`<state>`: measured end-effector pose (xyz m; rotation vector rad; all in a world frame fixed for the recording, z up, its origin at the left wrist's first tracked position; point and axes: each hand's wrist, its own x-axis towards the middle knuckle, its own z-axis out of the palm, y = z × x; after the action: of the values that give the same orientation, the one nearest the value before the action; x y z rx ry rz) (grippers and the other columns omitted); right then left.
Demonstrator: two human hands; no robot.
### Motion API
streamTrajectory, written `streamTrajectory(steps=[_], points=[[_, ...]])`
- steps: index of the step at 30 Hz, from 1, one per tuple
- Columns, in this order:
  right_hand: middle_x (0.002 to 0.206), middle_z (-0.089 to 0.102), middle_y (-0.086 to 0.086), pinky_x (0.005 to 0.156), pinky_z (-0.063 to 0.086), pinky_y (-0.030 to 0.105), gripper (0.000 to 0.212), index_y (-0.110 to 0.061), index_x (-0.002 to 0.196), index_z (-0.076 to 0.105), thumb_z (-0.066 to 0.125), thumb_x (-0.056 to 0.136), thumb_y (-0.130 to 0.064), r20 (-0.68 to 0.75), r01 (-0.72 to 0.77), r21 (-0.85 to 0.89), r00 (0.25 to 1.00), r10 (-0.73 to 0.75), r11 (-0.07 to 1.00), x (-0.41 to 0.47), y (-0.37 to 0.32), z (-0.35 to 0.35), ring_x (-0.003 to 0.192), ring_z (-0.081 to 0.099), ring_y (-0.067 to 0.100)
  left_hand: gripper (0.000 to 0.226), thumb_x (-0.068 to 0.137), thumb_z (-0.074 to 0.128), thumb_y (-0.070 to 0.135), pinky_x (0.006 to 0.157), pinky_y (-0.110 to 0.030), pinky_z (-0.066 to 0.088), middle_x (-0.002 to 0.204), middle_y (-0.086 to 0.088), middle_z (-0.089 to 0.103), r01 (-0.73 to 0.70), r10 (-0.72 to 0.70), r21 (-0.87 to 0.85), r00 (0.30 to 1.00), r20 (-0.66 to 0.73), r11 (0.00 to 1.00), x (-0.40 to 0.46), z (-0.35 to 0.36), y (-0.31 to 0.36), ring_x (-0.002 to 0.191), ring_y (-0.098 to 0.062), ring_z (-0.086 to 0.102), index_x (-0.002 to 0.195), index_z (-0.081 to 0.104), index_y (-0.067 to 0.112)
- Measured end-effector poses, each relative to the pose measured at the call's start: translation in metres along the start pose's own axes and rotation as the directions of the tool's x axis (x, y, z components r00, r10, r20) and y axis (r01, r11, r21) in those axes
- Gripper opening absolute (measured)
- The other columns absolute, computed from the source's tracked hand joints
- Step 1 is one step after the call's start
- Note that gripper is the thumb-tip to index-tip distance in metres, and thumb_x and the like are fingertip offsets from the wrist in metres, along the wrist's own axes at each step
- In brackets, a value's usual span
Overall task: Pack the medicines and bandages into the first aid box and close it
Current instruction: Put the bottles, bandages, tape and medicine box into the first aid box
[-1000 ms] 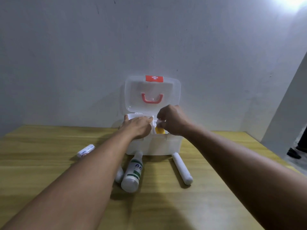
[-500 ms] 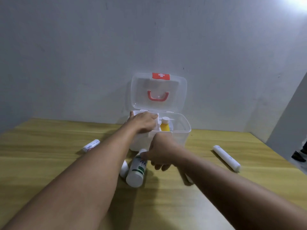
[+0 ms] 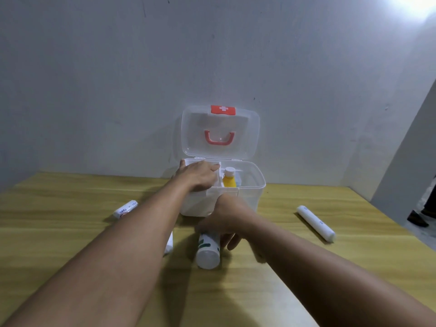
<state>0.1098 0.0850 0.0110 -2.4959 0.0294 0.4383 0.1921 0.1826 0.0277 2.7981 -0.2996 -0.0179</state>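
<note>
The white first aid box (image 3: 250,194) stands open against the wall, its clear lid (image 3: 219,133) upright. A yellow bottle (image 3: 229,181) stands inside it. My left hand (image 3: 198,177) lies palm down over the box's left rim, thumb outside the wall, holding it. In front of the box a white bottle with green print (image 3: 208,251) lies on the table; my right hand (image 3: 224,215) curls around its far end. Three white bandage rolls lie loose: a short one (image 3: 125,208) at the left, a long one (image 3: 316,223) at the right, and one (image 3: 168,244) half hidden by my left forearm.
The wooden table (image 3: 70,232) reaches the grey wall behind the box. Its right edge drops to the floor, where a person's shoe (image 3: 417,218) shows beside a wall corner.
My right hand left the box, came down to the white bottle on the table and closed around it. The yellow bottle now stands in the box. My left hand stayed on the rim.
</note>
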Motion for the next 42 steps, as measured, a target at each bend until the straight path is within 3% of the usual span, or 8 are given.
streamTrajectory(steps=[6, 10, 15, 20, 26, 33, 38, 42], points=[[0.085, 0.073, 0.023, 0.065, 0.062, 0.047, 0.033, 0.004, 0.091, 0.062, 0.079, 0.070, -0.015, -0.004, 0.018, -0.070, 1.000, -0.018, 0.997, -0.023, 0.003, -0.058, 0.071, 0.075, 0.035, 0.065, 0.093, 0.023, 0.009, 0.122, -0.050, -0.003, 0.163, 0.006, 0.020, -0.001, 0.001, 0.022, 1.000, -0.007, 1.000, -0.008, -0.002, 0.005, 0.150, -0.025, 0.014, 0.151, 0.026, 0.038], [0.082, 0.070, 0.017, 0.056, 0.062, 0.037, 0.028, -0.002, 0.094, 0.060, 0.078, 0.075, -0.012, -0.260, 0.168, 0.019, 0.953, -0.157, 0.986, -0.034, 0.002, -0.118, 0.067, 0.072, 0.027, 0.065, 0.093, 0.023, 0.006, 0.120, -0.053, -0.005, 0.163, 0.002, 0.018, -0.008, 0.008, 0.038, 1.000, 0.007, 0.999, -0.009, -0.002, 0.005, 0.151, -0.026, 0.013, 0.152, 0.026, 0.034], [0.104, 0.062, 0.011, 0.071, 0.062, 0.043, 0.057, -0.017, 0.123, 0.048, 0.077, 0.075, -0.008, -0.547, 0.306, -0.026, 0.793, -0.269, 0.952, -0.003, 0.009, -0.127, 0.085, 0.068, 0.030, 0.066, 0.094, 0.023, 0.003, 0.119, -0.053, -0.005, 0.164, 0.002, 0.014, 0.008, -0.008, 0.052, 1.000, 0.003, 0.999, -0.017, -0.004, 0.012, 0.151, -0.027, 0.008, 0.153, 0.023, 0.032], [0.117, 0.061, 0.007, 0.082, 0.054, 0.033, 0.059, -0.013, 0.126, 0.051, 0.079, 0.074, -0.010, -0.506, 0.223, -0.201, 0.810, -0.296, 0.954, 0.038, 0.026, -0.097, 0.094, 0.057, 0.022, 0.063, 0.094, 0.024, 0.008, 0.120, -0.054, -0.006, 0.163, 0.005, 0.019, -0.032, 0.032, 0.043, 0.999, -0.009, 0.999, -0.008, 0.001, 0.005, 0.151, -0.022, 0.012, 0.153, 0.026, 0.031], [0.116, 0.062, 0.005, 0.093, 0.041, 0.040, 0.046, -0.020, 0.122, 0.057, 0.073, 0.079, -0.029, -0.501, 0.071, -0.290, 0.838, -0.215, 0.954, 0.058, 0.044, -0.089, 0.108, 0.056, 0.026, 0.061, 0.095, 0.022, 0.011, 0.120, -0.054, -0.004, 0.162, 0.009, 0.019, -0.047, 0.047, 0.058, 0.999, -0.006, 0.997, -0.005, 0.001, 0.005, 0.151, -0.019, 0.015, 0.153, 0.026, 0.031], [0.107, 0.070, 0.010, 0.088, 0.055, 0.043, 0.039, -0.008, 0.111, 0.066, 0.078, 0.076, -0.022, -0.557, 0.196, 0.017, 0.816, -0.153, 0.980, 0.044, 0.078, -0.117, 0.097, 0.066, 0.026, 0.063, 0.094, 0.022, 0.009, 0.120, -0.054, -0.004, 0.162, 0.009, 0.019, -0.047, 0.047, 0.071, 0.999, -0.005, 0.996, -0.001, 0.002, 0.003, 0.150, -0.018, 0.017, 0.153, 0.025, 0.031], [0.115, 0.069, 0.011, 0.085, 0.056, 0.035, 0.039, -0.010, 0.118, 0.064, 0.059, 0.079, -0.013, -0.413, -0.248, -0.436, 0.909, 0.052, 0.865, 0.033, 0.126, -0.107, 0.103, 0.065, 0.031, 0.067, 0.091, 0.024, 0.008, 0.120, -0.054, -0.006, 0.163, 0.008, 0.019, -0.034, 0.034, 0.073, 0.999, -0.004, 0.997, 0.004, 0.005, 0.000, 0.151, -0.018, 0.016, 0.153, 0.024, 0.033], [0.118, 0.067, 0.011, 0.085, 0.056, 0.037, 0.039, -0.016, 0.120, 0.064, 0.058, 0.081, -0.014, -0.345, -0.201, -0.544, 0.939, 0.001, 0.815, 0.025, 0.135, -0.088, 0.104, 0.065, 0.031, 0.067, 0.090, 0.026, 0.009, 0.120, -0.054, -0.005, 0.162, 0.009, 0.019, -0.041, 0.041, 0.069, 0.999, -0.007, 0.997, 0.004, 0.006, -0.001, 0.151, -0.019, 0.015, 0.153, 0.025, 0.032]])
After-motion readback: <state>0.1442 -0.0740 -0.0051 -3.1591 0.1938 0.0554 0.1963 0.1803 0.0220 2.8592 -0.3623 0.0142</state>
